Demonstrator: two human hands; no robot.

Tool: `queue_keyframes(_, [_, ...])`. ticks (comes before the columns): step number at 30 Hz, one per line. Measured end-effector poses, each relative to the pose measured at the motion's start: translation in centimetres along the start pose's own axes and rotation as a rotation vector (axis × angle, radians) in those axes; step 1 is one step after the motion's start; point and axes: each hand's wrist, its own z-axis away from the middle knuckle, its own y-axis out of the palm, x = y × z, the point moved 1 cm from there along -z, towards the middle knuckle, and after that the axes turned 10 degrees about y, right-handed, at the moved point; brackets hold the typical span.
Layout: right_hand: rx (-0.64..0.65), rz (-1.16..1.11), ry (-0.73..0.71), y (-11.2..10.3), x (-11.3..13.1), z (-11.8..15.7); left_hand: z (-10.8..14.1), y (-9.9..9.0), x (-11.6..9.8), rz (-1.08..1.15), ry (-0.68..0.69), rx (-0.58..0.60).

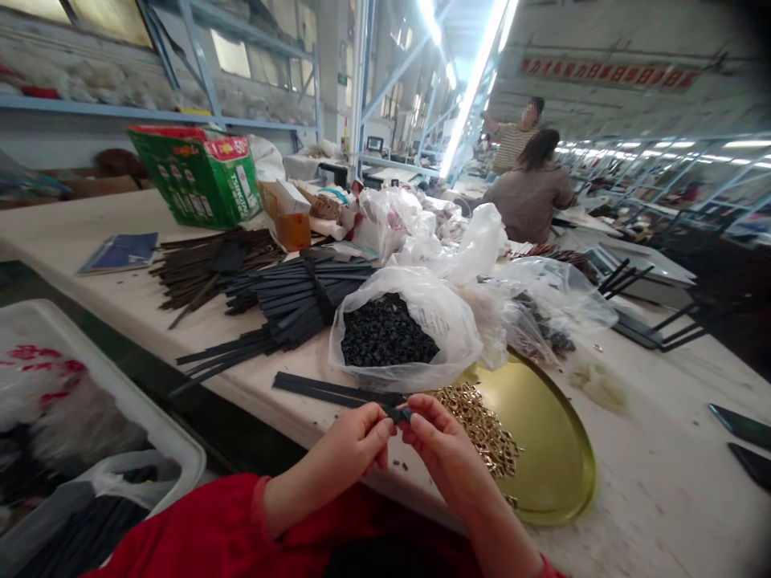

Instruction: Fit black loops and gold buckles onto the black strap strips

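My left hand point(367, 437) and my right hand point(430, 429) meet at the table's near edge, thumbs and fingers pinched on a small dark piece point(398, 413) between them. Its exact shape is too small to tell. Just behind the hands lie dark flat strips point(319, 391). A clear plastic bag point(449, 321), open at the top, holds many small black pieces point(385, 331). Beside my right hand, a gold oval tray point(557, 449) carries a heap of small gold metal parts point(482, 425).
Bundles of dark strips point(289, 297) spread at the left, near a green carton point(198, 181) and a blue booklet point(120, 252). A white bin point(189, 457) stands at the lower left. Phones point(744, 424) lie at the right edge. Two people are farther back.
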Motion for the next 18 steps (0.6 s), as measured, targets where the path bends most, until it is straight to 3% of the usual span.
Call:
queue_keyframes(3, [-0.026, -0.007, 0.016, -0.1, -1.7, 1.0, 0.9, 1.0, -0.1, -0.108, 0.016, 0.025])
queue_keyframes(8, [-0.088, 0.389, -0.215, -0.3, -2.7, 2.8, 2.2, 1.7, -0.2, -0.179, 0.043, 0.085])
queue_keyframes(11, [-0.094, 0.536, -0.288, -1.2, -2.8, 3.7, 2.9, 1.5, -0.4, -0.188, 0.029, 0.201])
queue_keyframes(14, [-0.154, 0.433, -0.176, -2.2, -3.4, 4.2, 3.8, 1.1, -0.5, -0.245, 0.013, 0.295])
queue_keyframes(18, [-0.058, 0.164, 0.041, -1.7, -5.4, 4.7, 4.5, 1.1, -0.1, -0.327, -0.011, 0.232])
